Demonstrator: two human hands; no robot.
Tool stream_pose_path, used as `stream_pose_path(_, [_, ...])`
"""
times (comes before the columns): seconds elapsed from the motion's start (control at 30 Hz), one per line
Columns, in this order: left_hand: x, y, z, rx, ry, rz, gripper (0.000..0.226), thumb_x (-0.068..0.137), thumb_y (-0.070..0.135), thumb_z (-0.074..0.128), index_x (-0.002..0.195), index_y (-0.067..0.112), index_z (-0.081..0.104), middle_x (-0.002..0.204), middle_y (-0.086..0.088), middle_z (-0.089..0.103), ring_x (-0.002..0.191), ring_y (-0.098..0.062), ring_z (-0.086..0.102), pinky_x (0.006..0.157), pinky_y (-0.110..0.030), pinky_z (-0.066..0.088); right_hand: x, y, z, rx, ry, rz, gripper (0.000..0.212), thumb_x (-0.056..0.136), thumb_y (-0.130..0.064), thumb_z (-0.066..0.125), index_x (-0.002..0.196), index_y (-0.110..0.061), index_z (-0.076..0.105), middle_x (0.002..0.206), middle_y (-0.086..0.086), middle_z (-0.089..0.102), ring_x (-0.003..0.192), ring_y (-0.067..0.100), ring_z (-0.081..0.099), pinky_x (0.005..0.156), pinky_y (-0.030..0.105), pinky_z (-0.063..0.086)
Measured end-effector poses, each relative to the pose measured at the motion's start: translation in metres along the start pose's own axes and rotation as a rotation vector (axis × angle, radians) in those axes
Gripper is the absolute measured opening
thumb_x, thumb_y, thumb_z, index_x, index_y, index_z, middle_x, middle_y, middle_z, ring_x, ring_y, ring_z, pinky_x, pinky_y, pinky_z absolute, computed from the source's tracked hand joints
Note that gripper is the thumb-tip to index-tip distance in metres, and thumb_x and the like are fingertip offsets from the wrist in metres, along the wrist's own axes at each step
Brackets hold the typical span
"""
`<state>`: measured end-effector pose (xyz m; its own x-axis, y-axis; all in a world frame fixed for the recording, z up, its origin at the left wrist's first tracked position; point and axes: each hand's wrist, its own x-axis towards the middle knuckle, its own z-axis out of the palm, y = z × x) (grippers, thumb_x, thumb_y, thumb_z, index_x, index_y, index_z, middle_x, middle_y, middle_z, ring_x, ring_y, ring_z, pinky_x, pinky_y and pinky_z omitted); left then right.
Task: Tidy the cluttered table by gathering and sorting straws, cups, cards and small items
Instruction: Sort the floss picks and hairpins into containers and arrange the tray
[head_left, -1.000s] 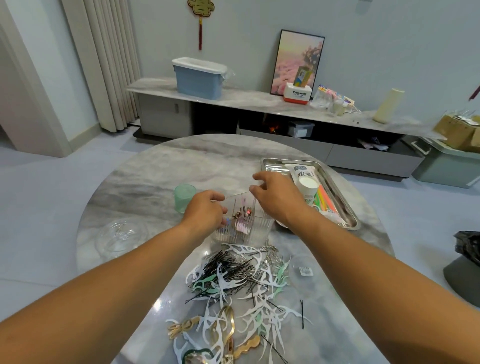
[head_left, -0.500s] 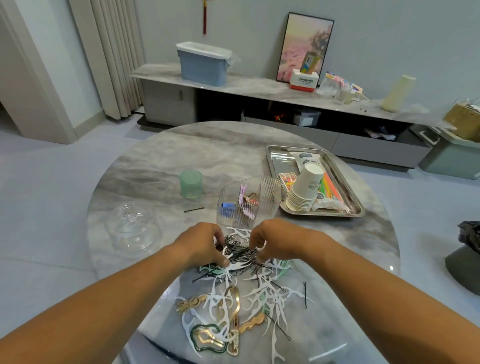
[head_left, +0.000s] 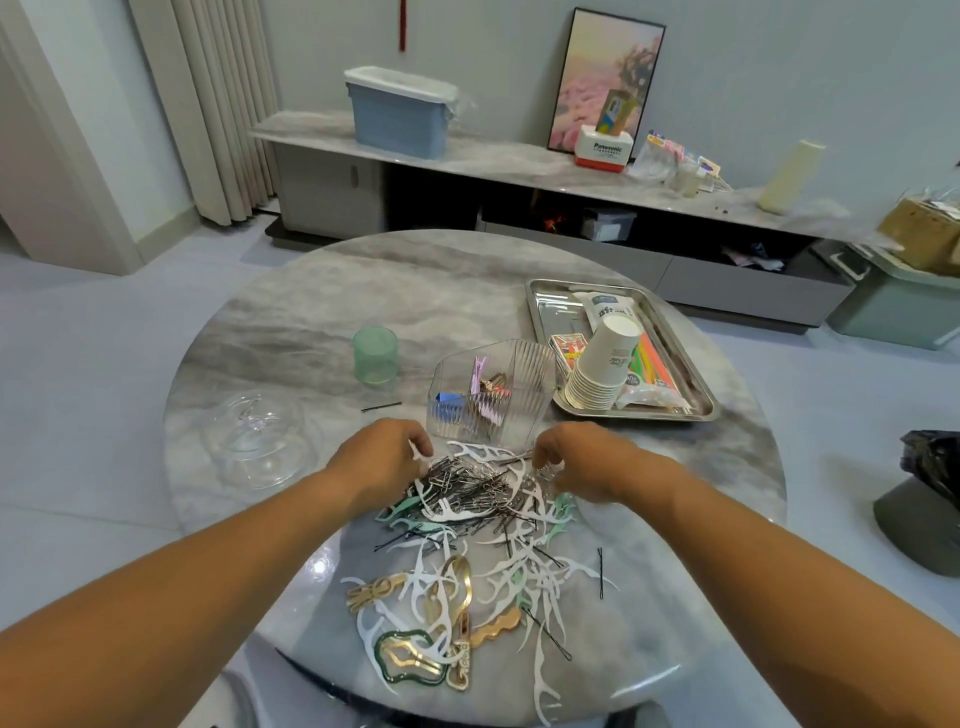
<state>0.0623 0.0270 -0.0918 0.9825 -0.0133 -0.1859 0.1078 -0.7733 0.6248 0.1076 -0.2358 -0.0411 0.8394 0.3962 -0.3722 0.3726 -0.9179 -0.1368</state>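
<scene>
A tangled pile of black hairpins and white and green floss picks (head_left: 467, 491) lies on the round marble table (head_left: 311, 322). My left hand (head_left: 382, 460) rests on the pile's left edge, fingers curled, pinching a white floss pick (head_left: 415, 451). On the pile's right edge my right hand (head_left: 579, 460) curls its fingertips round a few hairpins (head_left: 545, 470). Just behind both hands stands a clear ribbed organizer box (head_left: 491, 395) with small clips inside. A metal tray (head_left: 540, 306) at the right holds a paper cup stack (head_left: 602, 371), coloured straws (head_left: 657, 364) and cards (head_left: 568, 349).
A green cup (head_left: 375, 356) stands left of the box, and a clear glass lid (head_left: 254, 439) lies at the table's left edge. Gold and green hair clips (head_left: 415, 657) lie near the front edge. Loose hairpins (head_left: 382, 408) lie apart from the pile.
Both hands have come back from the organizer box to the pile and now sit a little further apart at its two sides.
</scene>
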Motion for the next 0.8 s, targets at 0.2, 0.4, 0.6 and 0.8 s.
stream_pose_path(0.2, [-0.032,0.013,0.012,0.293,-0.069,0.603,0.059,0.077,0.091,0.048,0.116,0.047,0.050,0.122,0.024,0.044,0.117,0.000,0.040,0.101,-0.024,0.037,-0.010,0.012,-0.002,0.033,-0.102,0.010,0.030,0.073,-0.023,0.089,0.079,-0.030,0.060,0.087,-0.010,0.062,0.078,0.012,0.058,0.063,0.026,0.045])
stream_pose_path(0.4, [-0.053,0.011,0.037,0.469,-0.263,0.851,0.084,0.087,0.086,0.038,0.157,0.047,0.014,0.169,0.009,0.004,0.154,-0.007,-0.010,0.124,-0.037,-0.008,-0.015,0.009,0.001,0.040,-0.089,-0.019,0.025,0.077,-0.019,0.086,0.076,-0.024,0.061,0.077,-0.010,0.063,0.070,0.008,0.054,0.061,0.025,0.044])
stream_pose_path(0.6, [-0.054,-0.002,0.049,0.614,-0.213,0.821,0.088,0.087,0.089,0.030,0.159,0.046,0.004,0.170,0.004,-0.005,0.153,-0.010,-0.022,0.123,-0.044,-0.017,-0.028,-0.002,-0.002,0.197,-0.165,-0.088,0.028,0.075,-0.031,0.089,0.074,-0.024,0.062,0.069,-0.011,0.062,0.063,0.008,0.051,0.060,0.025,0.043])
stream_pose_path(0.8, [-0.036,-0.007,0.046,0.670,-0.057,0.627,0.085,0.090,0.088,0.016,0.160,0.044,-0.003,0.170,0.000,-0.008,0.152,-0.012,-0.024,0.122,-0.041,-0.019,-0.042,-0.029,0.012,0.205,-0.368,-0.181,0.036,0.067,-0.040,0.093,0.082,-0.020,0.066,0.073,-0.011,0.068,0.064,0.004,0.057,0.064,0.025,0.047])
